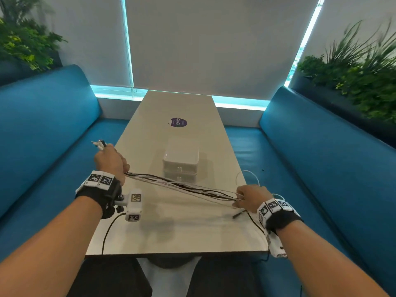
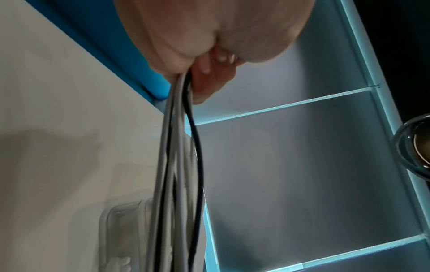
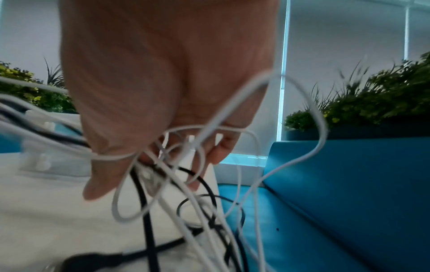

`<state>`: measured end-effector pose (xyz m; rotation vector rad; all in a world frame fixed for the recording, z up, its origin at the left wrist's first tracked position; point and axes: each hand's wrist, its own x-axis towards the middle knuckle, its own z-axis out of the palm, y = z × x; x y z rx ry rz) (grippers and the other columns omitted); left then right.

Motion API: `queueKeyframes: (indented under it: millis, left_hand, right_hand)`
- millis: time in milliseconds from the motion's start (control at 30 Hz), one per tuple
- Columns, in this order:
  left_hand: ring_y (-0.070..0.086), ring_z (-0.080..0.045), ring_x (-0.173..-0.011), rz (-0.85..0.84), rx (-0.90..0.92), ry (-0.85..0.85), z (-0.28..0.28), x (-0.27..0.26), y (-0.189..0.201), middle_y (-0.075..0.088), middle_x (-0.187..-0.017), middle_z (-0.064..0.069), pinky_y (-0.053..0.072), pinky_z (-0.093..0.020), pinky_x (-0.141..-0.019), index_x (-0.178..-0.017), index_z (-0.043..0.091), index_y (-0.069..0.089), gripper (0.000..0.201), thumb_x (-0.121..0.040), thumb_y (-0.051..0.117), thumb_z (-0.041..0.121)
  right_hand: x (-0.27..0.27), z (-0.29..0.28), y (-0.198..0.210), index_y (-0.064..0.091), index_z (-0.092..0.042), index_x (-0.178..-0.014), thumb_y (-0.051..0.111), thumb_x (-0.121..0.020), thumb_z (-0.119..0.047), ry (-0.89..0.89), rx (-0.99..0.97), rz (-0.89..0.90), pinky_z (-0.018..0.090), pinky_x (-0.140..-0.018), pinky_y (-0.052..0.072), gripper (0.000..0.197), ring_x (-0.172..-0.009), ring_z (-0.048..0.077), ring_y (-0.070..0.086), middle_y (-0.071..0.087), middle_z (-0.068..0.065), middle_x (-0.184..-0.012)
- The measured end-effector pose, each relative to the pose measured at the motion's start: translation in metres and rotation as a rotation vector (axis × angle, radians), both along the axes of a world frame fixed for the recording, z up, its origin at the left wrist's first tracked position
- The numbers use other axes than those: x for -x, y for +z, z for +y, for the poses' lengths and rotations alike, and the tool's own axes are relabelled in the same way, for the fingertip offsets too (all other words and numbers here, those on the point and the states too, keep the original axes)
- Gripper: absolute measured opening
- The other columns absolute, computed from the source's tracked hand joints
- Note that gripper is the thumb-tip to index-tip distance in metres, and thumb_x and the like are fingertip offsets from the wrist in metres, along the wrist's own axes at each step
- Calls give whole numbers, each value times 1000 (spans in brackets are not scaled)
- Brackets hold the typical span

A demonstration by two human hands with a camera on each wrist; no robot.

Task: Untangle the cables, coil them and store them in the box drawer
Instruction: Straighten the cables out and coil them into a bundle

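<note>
A: Nearest the camera, lower left and lower right of the head view, are the two forearms with black wrist straps. What do the hands hold?

B: The left hand (image 1: 111,161), left of centre, is clenched round one end of the cables (image 1: 182,186); plug ends stick out past its knuckles toward the upper left. The right hand (image 1: 251,196), right of centre, grips the other end. In the right wrist view its fingers (image 3: 223,147) curl through loose white and black loops.

A: And where does the bundle lie?

B: It is strung between the hands, slanting from left of centre down to the right, above the table (image 1: 182,236). It passes in front of the box (image 1: 181,162) at the centre of the frame, whose drawers look closed. A white loop spills past the right hand, over the table's right edge.

A: How should the cables handle?

B: Light, thin and limp, judging by the sag and the loose loops; the smooth jackets probably slide through a slack fist. They are hardly fragile, though hard tugging could tighten knots. The plug ends by the left hand look the best hold: firm, easy to single out, and a start for drawing one cable free.

A: Progress?

B: Early, it seems: black and white strands cross mid-span, and nothing is coiled.
</note>
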<state>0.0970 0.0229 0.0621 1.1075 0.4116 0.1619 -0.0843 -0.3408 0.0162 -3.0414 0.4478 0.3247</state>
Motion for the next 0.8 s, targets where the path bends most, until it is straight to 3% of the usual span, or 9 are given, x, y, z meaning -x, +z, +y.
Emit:
queueKeyframes:
  millis: [100, 167, 233, 333, 433, 500, 667, 733, 800]
  left_hand:
    - [26, -11, -36, 17, -16, -18, -4, 2, -5, 31, -51, 5, 22, -16, -41, -71, 22, 39, 25, -95, 42, 24]
    - [26, -11, -38, 18, -17, -32, -7, 2, -6, 31, -53, 5, 22, -18, -42, -71, 22, 40, 24, -95, 42, 27]
    - [27, -11, -38, 17, -17, -24, -9, 1, -5, 32, -53, 5, 23, -19, -42, -72, 22, 41, 24, -95, 43, 28]
    - [30, -11, -38, 18, -24, 0, -7, -2, -1, 35, -54, 5, 25, -18, -42, -71, 22, 43, 25, -95, 44, 29]
    - [33, -11, -38, 28, -22, 25, -3, -5, 0, 38, -54, 4, 26, -16, -42, -71, 21, 44, 25, -95, 45, 29]
    - [32, -11, -39, 30, -28, 33, -1, -6, 0, 37, -55, 4, 26, -17, -41, -72, 21, 44, 24, -94, 45, 29]
    - [29, -11, -39, 31, -8, 0, -6, -7, -1, 34, -55, 4, 24, -17, -41, -71, 21, 42, 24, -94, 44, 28]
    - [29, -11, -38, 37, -5, -5, -9, -6, -1, 35, -54, 4, 24, -17, -41, -72, 21, 43, 24, -95, 44, 28]
    - [30, -11, -39, 38, -8, -3, -12, -5, 0, 36, -55, 3, 24, -16, -42, -72, 21, 44, 24, -95, 45, 28]
  right_hand:
    - [-1, -2, 2, 62, -30, -85, 59, -81, -58, 3, 150, 52, 37, -82, 35, 28, -96, 21, 62, 67, -6, -90]
    - [0, -1, 0, 65, -25, -88, 59, -84, -47, -30, 158, 121, 34, -83, 42, 23, -94, 24, 63, 63, -3, -87]
    - [1, -1, -4, 68, -16, -97, 58, -87, -38, -65, 77, 193, 28, -74, 45, 26, -84, 26, 61, 61, 1, -86]
    - [5, -5, -3, 73, -16, -96, 61, -87, -46, -135, -65, 225, 26, -68, 48, 33, -79, 24, 67, 68, 1, -82]
    - [7, -9, -2, 76, -20, -77, 59, -84, -64, -201, -188, 195, 25, -66, 49, 47, -66, 15, 64, 68, -5, -69]
    - [9, -10, -3, 75, -18, -81, 57, -83, -68, -215, -201, 180, 26, -69, 49, 53, -69, 15, 64, 71, -2, -74]
    - [11, -16, 4, 70, -21, -102, 69, -84, -39, -183, -153, 193, 27, -75, 54, 25, -78, 14, 67, 74, -6, -91]
    - [12, -18, 8, 71, -25, -95, 65, -84, -33, -185, -145, 213, 27, -76, 57, 15, -78, 12, 68, 74, -10, -87]
    - [12, -21, 12, 74, -25, -88, 66, -82, -40, -211, -166, 237, 30, -79, 60, 18, -78, 14, 72, 74, -9, -80]
